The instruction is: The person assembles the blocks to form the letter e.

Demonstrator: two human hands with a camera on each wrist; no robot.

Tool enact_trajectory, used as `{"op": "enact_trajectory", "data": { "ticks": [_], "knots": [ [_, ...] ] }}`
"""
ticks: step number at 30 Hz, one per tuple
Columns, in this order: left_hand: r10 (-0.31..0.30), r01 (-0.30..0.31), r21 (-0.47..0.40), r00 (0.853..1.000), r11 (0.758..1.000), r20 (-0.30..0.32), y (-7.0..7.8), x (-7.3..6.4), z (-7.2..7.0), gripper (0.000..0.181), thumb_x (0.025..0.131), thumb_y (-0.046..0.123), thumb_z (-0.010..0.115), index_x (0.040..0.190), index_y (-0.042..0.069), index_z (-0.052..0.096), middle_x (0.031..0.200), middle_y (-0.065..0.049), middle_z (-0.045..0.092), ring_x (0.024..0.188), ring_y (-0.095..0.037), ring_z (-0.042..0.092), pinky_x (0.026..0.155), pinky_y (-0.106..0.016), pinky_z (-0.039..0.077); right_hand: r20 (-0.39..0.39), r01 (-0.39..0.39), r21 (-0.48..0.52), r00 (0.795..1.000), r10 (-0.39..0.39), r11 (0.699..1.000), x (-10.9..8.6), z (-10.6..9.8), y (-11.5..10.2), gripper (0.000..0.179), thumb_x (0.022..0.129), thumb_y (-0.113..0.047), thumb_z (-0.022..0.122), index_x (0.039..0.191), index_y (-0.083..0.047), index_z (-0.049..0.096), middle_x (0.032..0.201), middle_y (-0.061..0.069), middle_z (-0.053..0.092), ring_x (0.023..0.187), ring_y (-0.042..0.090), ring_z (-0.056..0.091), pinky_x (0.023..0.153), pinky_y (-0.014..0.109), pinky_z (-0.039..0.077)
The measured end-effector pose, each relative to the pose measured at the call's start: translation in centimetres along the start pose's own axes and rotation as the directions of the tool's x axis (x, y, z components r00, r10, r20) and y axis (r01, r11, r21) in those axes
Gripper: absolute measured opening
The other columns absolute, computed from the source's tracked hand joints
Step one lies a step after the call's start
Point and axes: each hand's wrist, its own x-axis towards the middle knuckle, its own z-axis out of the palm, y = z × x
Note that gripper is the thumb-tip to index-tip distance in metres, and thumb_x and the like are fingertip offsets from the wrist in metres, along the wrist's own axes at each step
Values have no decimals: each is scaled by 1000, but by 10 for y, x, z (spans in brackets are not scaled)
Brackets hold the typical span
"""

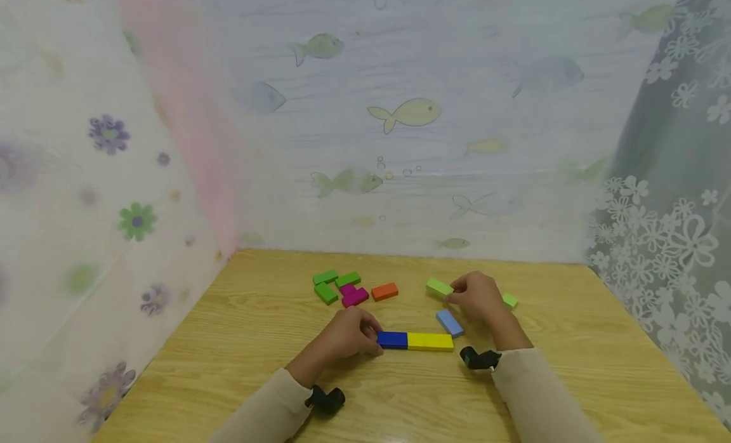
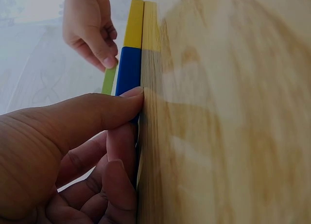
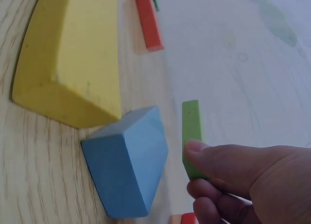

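My left hand (image 1: 349, 334) pinches the left end of a dark blue block (image 1: 393, 340) between thumb and fingers. That block lies on the table, end to end with a longer yellow block (image 1: 430, 342). In the right wrist view, a light green block (image 3: 192, 119) is pinched between the thumb and fingers of my right hand (image 1: 478, 296), apart from the yellow one. A light blue block (image 1: 449, 323) lies at a slant just behind the yellow block's right end. The fingers cover part of the light green block.
Behind my left hand lie several green blocks (image 1: 326, 294), magenta pieces (image 1: 355, 297) and an orange block (image 1: 385, 292). Another light green block (image 1: 510, 300) shows beyond my right wrist. A fish-patterned curtain (image 1: 400, 176) hangs at the wooden table's (image 1: 228, 367) back edge.
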Motion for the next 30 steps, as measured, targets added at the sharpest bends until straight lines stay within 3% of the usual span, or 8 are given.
{"op": "enact_trajectory", "data": {
  "ticks": [9,30],
  "knots": [
    [-1,1,0,1000,1000,-1,2,0,-1,31,75,16,93,101,14,78,80,1,71,73,-16,64,65,-31,54,3,17,-29,1000,-17,999,-1,4,-8,43,91,-27,81,124,-2,74,112,12,76,101,28,70,83,43,59],
    [17,-17,1,1000,1000,0,2,-1,-1,30,76,14,92,102,12,78,79,2,71,72,-16,64,65,-31,54,18,35,4,999,-35,999,-9,11,-21,39,87,-27,84,119,-6,77,106,5,76,96,20,69,84,41,59]
  ]
}}
